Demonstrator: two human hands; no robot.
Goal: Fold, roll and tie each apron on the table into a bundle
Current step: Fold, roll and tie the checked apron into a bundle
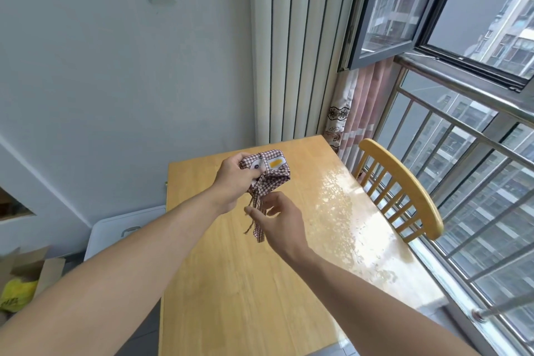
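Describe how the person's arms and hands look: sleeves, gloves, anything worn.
Both forearms are bare up to the frame edge, with no sleeve in view. The left hand and right hand wear no gloves. No watch, ring or bracelet shows on either wrist or hand.

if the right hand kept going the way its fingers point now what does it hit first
Most likely the hanging ties of the checked apron bundle. The right hand points up-left with the strips right at its fingertips; the left hand lies just beyond. Depth is hard to judge.
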